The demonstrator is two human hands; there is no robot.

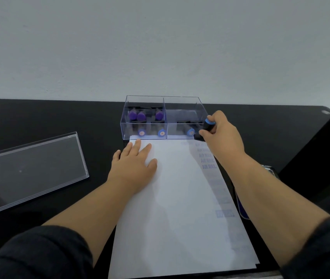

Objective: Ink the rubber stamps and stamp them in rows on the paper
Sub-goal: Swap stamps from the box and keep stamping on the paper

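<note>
Blue-capped black stamp (207, 128) gripped in right hand (221, 133), seemingly over paper (172, 208); left hand (135, 160) flat, open.

even, dim light | soft focus | wide-angle edge bending | faint shadows

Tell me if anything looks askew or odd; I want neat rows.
The paper lies slightly skewed to the clear box, and the AIR MAIL prints run in one crowded column down its right edge, fading lower down. Nothing spilled or damaged.
</note>
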